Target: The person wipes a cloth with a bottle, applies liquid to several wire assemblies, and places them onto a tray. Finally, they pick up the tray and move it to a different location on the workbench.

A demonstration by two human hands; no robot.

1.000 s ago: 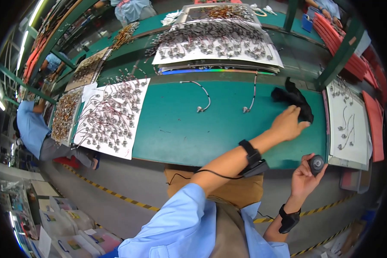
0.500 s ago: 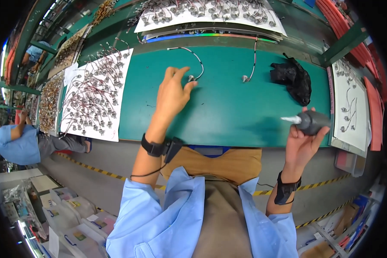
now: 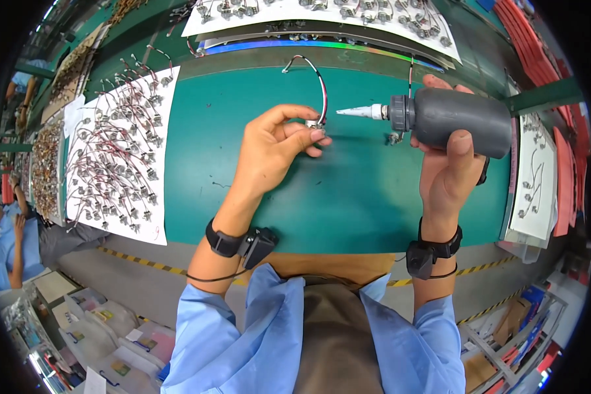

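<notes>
My left hand [image 3: 272, 148] pinches the small metal end piece of a wired part [image 3: 316, 123], whose red, white and black wire [image 3: 317, 75] loops up and away over the green table [image 3: 354, 197]. My right hand [image 3: 448, 167] grips a dark grey squeeze bottle [image 3: 456, 119] held sideways. Its white pointed nozzle [image 3: 358, 111] aims left, its tip just right of the pinched piece. A second wired part [image 3: 395, 136] lies on the table under the bottle, partly hidden by it.
A white sheet [image 3: 115, 154] covered with several wired parts lies at the left, another [image 3: 322, 13] at the far edge, a third [image 3: 537, 190] at the right. Red trays [image 3: 538, 46] stand at the far right. Another person [image 3: 6, 230] sits at the lower left.
My left hand has closed on the wired part and lifted it. My right hand has raised the bottle and brought its nozzle leftward up to that part. The view has tilted down.
</notes>
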